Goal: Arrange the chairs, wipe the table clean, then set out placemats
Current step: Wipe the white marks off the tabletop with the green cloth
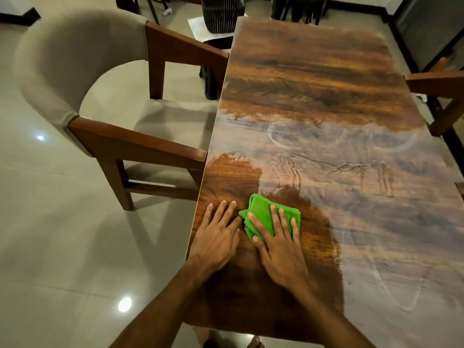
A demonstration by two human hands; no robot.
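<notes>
A long wooden table (313, 79) runs away from me, with a dusty whitish film across its middle and right side and darker patches near its left edge and far end. My right hand (278, 243) presses flat on a folded green cloth (263, 217) on the near left part of the table. My left hand (217, 237) lies flat on the bare wood just left of the cloth, fingers spread, holding nothing. A beige upholstered chair (75, 79) with wooden arms stands at the table's left side, its arms touching the edge.
Wooden arms of another chair (437, 84) reach the table's right edge. A dark striped basket (222, 13) on a mat and dark chair legs stand on the glossy tiled floor (62, 259) beyond the far end. My feet show below the near edge.
</notes>
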